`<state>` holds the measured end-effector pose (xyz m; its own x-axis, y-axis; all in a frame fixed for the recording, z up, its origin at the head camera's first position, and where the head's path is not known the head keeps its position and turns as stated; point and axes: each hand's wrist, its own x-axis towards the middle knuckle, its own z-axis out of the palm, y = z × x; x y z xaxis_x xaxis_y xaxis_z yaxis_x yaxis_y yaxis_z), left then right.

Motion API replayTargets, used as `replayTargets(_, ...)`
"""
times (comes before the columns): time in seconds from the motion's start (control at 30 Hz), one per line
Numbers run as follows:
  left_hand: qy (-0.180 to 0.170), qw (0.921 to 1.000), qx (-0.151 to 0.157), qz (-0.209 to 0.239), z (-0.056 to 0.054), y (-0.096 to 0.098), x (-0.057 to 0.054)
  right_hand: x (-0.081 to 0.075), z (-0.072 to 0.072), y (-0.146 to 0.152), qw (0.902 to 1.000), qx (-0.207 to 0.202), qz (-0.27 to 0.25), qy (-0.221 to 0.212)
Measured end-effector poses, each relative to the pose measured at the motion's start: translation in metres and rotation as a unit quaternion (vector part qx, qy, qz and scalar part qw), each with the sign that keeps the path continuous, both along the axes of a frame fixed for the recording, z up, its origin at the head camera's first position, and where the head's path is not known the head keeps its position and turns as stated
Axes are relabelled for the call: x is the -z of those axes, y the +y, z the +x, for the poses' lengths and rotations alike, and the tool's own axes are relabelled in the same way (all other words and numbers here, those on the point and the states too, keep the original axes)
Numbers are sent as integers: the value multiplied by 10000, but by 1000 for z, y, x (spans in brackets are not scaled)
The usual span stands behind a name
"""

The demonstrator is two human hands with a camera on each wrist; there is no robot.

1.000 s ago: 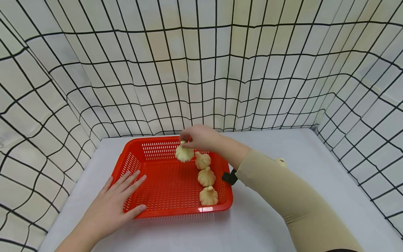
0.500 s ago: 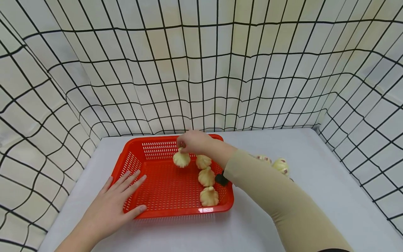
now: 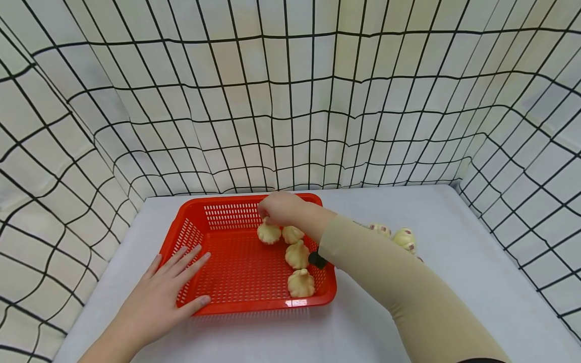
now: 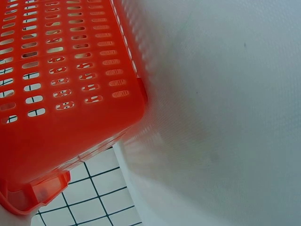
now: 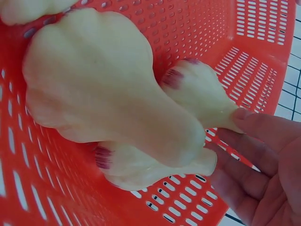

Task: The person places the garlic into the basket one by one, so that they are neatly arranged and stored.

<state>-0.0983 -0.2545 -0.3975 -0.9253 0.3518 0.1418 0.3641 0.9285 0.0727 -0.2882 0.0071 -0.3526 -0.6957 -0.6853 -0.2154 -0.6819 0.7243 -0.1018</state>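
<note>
My right hand [image 3: 282,207] is inside the red plastic basket [image 3: 245,305], near its back wall. Its thumb and fingers pinch a pale garlic bulb [image 3: 269,234] by the stem; in the right wrist view the bulb [image 5: 200,94] shows purple streaks at its root end. Right beside it, three more garlic bulbs [image 3: 297,255] line the basket's right side, and the nearest one [image 5: 94,80] looms large in the right wrist view. My left hand [image 3: 159,297] lies with spread, straight fingers over the basket's left rim.
More garlic bulbs [image 3: 404,239] lie on the white table [image 3: 363,322] to the right, partly behind the right sleeve [image 3: 390,272]. A black net [image 3: 290,121] over white cloth encloses the back and sides.
My right hand has lowered the garlic bulb into the basket, then shifted it slightly right, toward the row of bulbs. The left hand stays in place.
</note>
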Motion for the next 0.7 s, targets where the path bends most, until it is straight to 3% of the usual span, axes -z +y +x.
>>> replayTargets(0.27,-12,10000,5,12,0,1,0,0,2,1,9997,227,86,-102)
replayTargets(0.7,2,10000,3,8,0,0,-1,-6,5,6,9987,270,421,21)
